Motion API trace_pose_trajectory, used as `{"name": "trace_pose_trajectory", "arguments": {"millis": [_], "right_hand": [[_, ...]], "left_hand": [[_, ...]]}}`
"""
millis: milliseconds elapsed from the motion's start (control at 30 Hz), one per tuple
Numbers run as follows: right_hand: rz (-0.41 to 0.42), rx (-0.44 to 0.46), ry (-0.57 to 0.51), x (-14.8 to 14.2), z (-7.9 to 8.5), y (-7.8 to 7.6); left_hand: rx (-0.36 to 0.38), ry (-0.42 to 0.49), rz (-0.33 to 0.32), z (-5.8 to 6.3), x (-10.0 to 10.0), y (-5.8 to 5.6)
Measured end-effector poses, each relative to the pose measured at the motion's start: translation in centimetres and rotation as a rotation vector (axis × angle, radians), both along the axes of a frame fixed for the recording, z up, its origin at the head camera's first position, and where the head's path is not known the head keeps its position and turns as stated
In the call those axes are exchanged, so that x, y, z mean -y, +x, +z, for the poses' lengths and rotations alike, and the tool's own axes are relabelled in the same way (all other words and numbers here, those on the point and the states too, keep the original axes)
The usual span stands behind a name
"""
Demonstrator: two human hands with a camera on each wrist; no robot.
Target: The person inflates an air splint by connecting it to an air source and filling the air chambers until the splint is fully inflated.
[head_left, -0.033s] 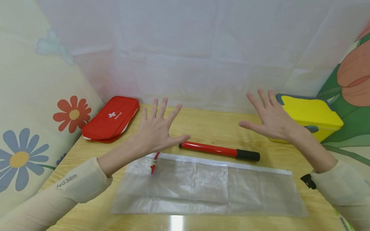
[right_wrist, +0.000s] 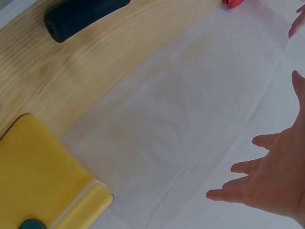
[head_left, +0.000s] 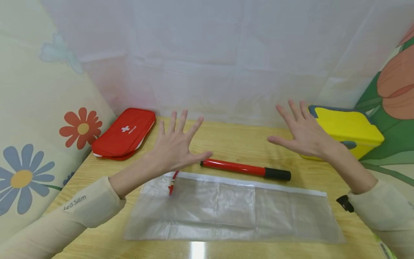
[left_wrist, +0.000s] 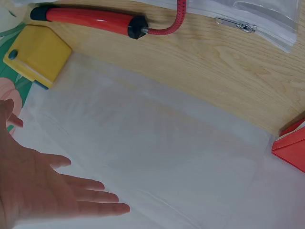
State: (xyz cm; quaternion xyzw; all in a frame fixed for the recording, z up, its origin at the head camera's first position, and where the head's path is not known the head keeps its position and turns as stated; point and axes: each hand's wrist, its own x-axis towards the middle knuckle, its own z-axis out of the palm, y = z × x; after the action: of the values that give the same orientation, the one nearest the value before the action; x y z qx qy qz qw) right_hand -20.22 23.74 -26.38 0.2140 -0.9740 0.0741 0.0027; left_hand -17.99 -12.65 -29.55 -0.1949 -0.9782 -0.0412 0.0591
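Both bare hands are raised above the table with fingers spread, holding nothing. My left hand (head_left: 176,147) overlaps the left end of a red hand pump (head_left: 234,167) in the head view. The pump has a black handle (head_left: 277,173) at its right end. Its red braided hose (left_wrist: 177,21) shows in the left wrist view, partly covered by the hand in the head view. My right hand (head_left: 304,135) is nearest a yellow box (head_left: 352,126) with blue-grey trim. A clear zip bag (head_left: 233,216) lies flat in front of the pump, the hose end over it.
A red first aid pouch (head_left: 139,124) lies at the back left of the wooden table (head_left: 236,138). A pale sheet (head_left: 200,54) hangs behind the table. Flower-patterned cloths (head_left: 19,108) stand at both sides. A metal zip slider (left_wrist: 245,27) shows on the bag's edge.
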Motion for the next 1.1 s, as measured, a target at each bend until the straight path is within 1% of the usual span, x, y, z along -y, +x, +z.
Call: {"name": "trace_pose_trajectory", "arguments": {"millis": [100, 167, 200, 267, 333, 400, 433, 467, 500, 567, 667, 700, 767, 833, 900, 967, 1033, 1100], "right_hand": [[0.023, 0.015, -0.036, -0.1, -0.4, -0.1], [0.063, 0.037, -0.078, -0.3, -1.3, -0.1], [0.088, 0.058, -0.095, -0.4, -2.1, 0.0], [0.129, 0.135, -0.097, -0.5, -4.2, 0.3], [0.158, 0.252, -0.056, -0.7, -6.6, 0.8], [0.157, 0.366, 0.005, -1.0, -9.0, 1.3], [0.147, 0.402, 0.037, -1.2, -10.0, 1.5], [0.141, 0.416, 0.067, -1.3, -10.9, 1.6], [0.137, 0.408, 0.083, -1.4, -11.7, 1.7], [0.139, 0.350, 0.105, -1.5, -13.0, 1.7], [0.174, 0.264, 0.113, -1.3, -13.9, 1.5], [0.188, 0.251, 0.106, -1.1, -14.0, 1.4], [0.198, 0.231, 0.073, -0.9, -14.1, 1.2], [0.196, 0.201, 0.034, -0.7, -14.1, 1.2], [0.189, 0.143, 0.005, -0.5, -14.1, 1.4], [0.184, 0.066, -0.009, -0.4, -14.0, 1.7], [0.184, 0.002, -0.012, -0.3, -13.8, 2.0], [0.188, -0.048, -0.034, -0.4, -13.3, 2.1]], "left_hand": [[0.033, -0.015, -0.004, -0.1, 0.0, -0.2], [0.075, -0.022, -0.028, -0.5, -0.1, -0.5], [0.089, -0.025, -0.048, -0.9, -0.2, -0.6], [0.124, -0.009, -0.098, -2.2, -0.8, -0.9], [0.166, 0.027, -0.155, -3.8, -1.7, -1.2], [0.213, 0.061, -0.195, -5.7, -2.8, -1.4], [0.240, 0.072, -0.210, -6.6, -3.4, -1.6], [0.256, 0.074, -0.224, -7.5, -4.0, -1.7], [0.270, 0.072, -0.236, -8.3, -4.5, -1.9], [0.294, 0.052, -0.252, -9.5, -5.3, -2.1], [0.288, -0.004, -0.279, -10.6, -6.0, -2.4], [0.283, -0.018, -0.284, -10.7, -6.0, -2.5], [0.244, -0.046, -0.300, -10.9, -6.0, -2.7], [0.204, -0.048, -0.335, -10.9, -5.9, -2.8], [0.168, -0.051, -0.378, -10.9, -5.8, -3.0], [0.136, -0.054, -0.417, -10.8, -5.8, -3.1], [0.104, -0.042, -0.423, -10.6, -5.8, -3.2], [0.050, -0.047, -0.408, -10.1, -5.9, -3.3]]}}
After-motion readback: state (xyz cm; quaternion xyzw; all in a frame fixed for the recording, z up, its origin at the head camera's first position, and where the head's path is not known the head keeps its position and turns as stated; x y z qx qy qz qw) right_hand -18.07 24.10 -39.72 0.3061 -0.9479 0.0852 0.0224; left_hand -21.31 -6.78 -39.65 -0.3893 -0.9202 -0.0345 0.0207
